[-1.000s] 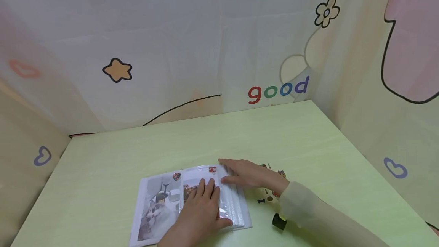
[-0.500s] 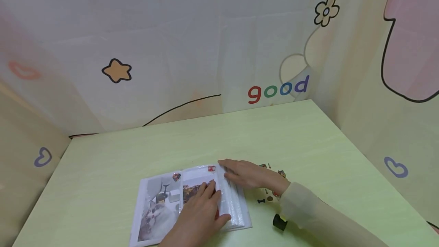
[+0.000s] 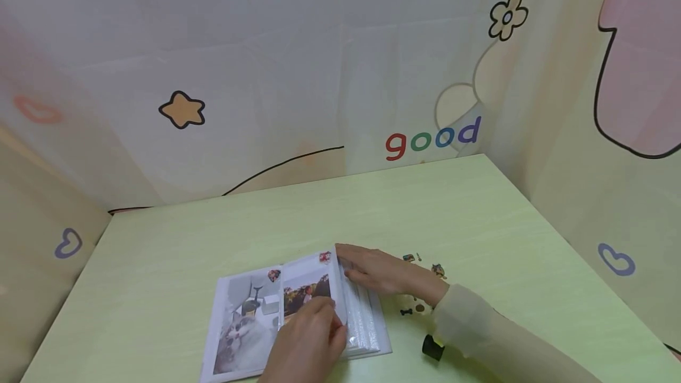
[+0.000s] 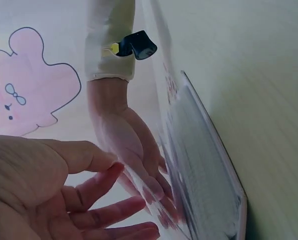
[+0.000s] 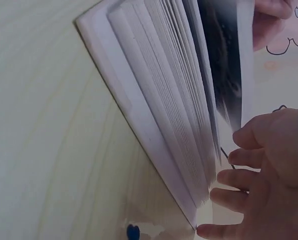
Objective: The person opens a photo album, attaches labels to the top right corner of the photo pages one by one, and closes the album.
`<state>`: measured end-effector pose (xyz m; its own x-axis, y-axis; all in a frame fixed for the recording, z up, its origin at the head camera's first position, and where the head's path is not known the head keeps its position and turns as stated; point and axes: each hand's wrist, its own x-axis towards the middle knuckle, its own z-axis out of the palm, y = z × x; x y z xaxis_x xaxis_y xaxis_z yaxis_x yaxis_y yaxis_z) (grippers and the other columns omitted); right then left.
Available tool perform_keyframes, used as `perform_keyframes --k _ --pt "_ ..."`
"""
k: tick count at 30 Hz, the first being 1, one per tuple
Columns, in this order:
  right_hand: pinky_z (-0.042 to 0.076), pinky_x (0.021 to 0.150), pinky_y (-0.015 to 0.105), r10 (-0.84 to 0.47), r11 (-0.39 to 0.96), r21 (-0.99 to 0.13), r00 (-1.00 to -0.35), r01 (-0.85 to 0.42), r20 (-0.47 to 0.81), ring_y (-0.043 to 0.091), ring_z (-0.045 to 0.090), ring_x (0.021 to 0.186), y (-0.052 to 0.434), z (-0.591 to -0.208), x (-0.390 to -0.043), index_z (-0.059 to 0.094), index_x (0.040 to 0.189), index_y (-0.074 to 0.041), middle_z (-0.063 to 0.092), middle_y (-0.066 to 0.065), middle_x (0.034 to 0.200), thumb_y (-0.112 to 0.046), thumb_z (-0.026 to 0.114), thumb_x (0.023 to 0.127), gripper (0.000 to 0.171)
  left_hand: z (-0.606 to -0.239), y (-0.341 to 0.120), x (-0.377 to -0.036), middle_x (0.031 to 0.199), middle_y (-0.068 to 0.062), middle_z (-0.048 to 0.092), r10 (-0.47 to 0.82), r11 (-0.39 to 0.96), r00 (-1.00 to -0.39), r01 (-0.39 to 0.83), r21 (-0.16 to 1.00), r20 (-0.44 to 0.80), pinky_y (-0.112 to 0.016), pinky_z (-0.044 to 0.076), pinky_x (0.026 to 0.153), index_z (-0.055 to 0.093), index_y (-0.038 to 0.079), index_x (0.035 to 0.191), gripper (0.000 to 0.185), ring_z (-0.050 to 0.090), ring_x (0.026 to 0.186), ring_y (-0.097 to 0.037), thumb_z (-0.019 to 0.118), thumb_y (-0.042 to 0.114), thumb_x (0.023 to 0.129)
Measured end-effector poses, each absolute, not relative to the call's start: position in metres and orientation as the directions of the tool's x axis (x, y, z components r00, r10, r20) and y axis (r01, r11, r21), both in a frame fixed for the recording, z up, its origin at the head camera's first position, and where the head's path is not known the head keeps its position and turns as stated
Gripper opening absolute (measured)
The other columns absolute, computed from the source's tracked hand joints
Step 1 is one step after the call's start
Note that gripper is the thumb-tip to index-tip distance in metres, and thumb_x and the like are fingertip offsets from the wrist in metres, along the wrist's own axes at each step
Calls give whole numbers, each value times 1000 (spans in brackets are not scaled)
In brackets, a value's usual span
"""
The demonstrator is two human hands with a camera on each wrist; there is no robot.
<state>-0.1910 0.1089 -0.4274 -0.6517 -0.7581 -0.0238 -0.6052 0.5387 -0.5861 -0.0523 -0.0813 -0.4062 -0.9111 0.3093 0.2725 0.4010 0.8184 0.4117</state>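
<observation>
A photo album (image 3: 245,336) lies spread on the table, a cat photo on its left page and an outdoor photo on its right. Thumb and forefinger of my left hand (image 3: 308,336) pinch the outer edge of a clear-sleeved page (image 4: 144,187), lifted slightly off the stack. In the left wrist view the other fingers of that hand (image 4: 44,195) are spread. My right hand (image 3: 378,270) is at the album's upper right corner, fingers stretched out. The right wrist view shows the thick page stack (image 5: 158,85) with the right hand's fingers (image 5: 233,200) beside its corner.
Small cartoon stickers (image 3: 438,270) lie on the pale green table (image 3: 255,223) to the right of the album, partly behind the right forearm. A black device (image 4: 139,45) is attached to the right sleeve (image 4: 111,55). A printed curtain (image 3: 298,75) stands behind the table.
My left hand has gone from lying flat on the right page to pinching its edge. That page has risen a little and bares more of its photo. The right hand has barely moved.
</observation>
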Motion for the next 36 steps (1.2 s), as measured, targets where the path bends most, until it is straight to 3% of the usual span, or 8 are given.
perform_keyframes --k 3,6,9,15,22,26,33,36 --pt "28 120 52 -772 517 -585 -636 -624 -4 38 28 152 107 -426 -191 34 159 3 31 21 165 -12 45 109 53 -404 -82 -48 93 0 66 247 821 -926 357 445 286 -28 53 60 61 15 74 20 61 73 -13 77 7 82" --pt "28 121 51 -778 513 -578 -628 -634 -1 37 28 152 107 -426 -191 36 157 3 31 20 165 -10 45 108 52 -401 -85 -44 94 0 66 193 819 -927 332 468 321 -24 47 54 56 16 74 24 58 66 -10 76 6 81" --pt "28 121 50 -780 515 -568 -625 -642 -1 36 30 152 106 -427 -191 38 156 3 33 20 164 -10 46 107 52 -398 -88 -40 99 -2 68 143 829 -917 317 460 372 -24 45 52 53 16 73 26 60 65 -12 76 7 80" --pt "31 119 50 -789 514 -524 -615 -679 23 38 37 148 104 -431 -190 42 154 6 37 21 161 -14 49 107 51 -393 -98 -35 93 -2 65 59 862 -893 271 428 447 -27 46 49 59 16 76 23 53 57 -10 80 9 79" --pt "32 117 55 -791 532 -486 -612 -693 7 38 38 147 103 -432 -190 43 153 5 39 21 160 -24 55 107 55 -391 -110 -27 100 -3 69 -13 871 -883 220 438 469 -30 50 53 58 19 75 26 65 63 -21 83 13 79" --pt "32 117 57 -798 531 -461 -603 -711 9 38 39 147 103 -430 -188 44 152 6 40 22 159 -25 58 106 57 -393 -116 -23 99 -4 70 -52 888 -839 210 410 542 -32 50 52 56 19 74 30 66 64 -24 85 12 74" --pt "32 116 59 -797 540 -451 -604 -710 -3 39 38 147 104 -429 -186 44 152 7 40 22 159 -26 60 105 59 -401 -129 -25 97 -9 72 -49 869 -682 331 368 730 -23 46 48 58 12 82 32 65 61 -23 79 -3 63" --pt "32 116 59 -799 539 -456 -601 -709 -10 38 38 148 104 -430 -187 43 152 7 39 22 160 -26 60 105 59 -400 -135 -24 101 -12 73 -66 877 -701 299 377 710 -27 51 49 63 7 92 33 68 63 -22 77 -7 65"
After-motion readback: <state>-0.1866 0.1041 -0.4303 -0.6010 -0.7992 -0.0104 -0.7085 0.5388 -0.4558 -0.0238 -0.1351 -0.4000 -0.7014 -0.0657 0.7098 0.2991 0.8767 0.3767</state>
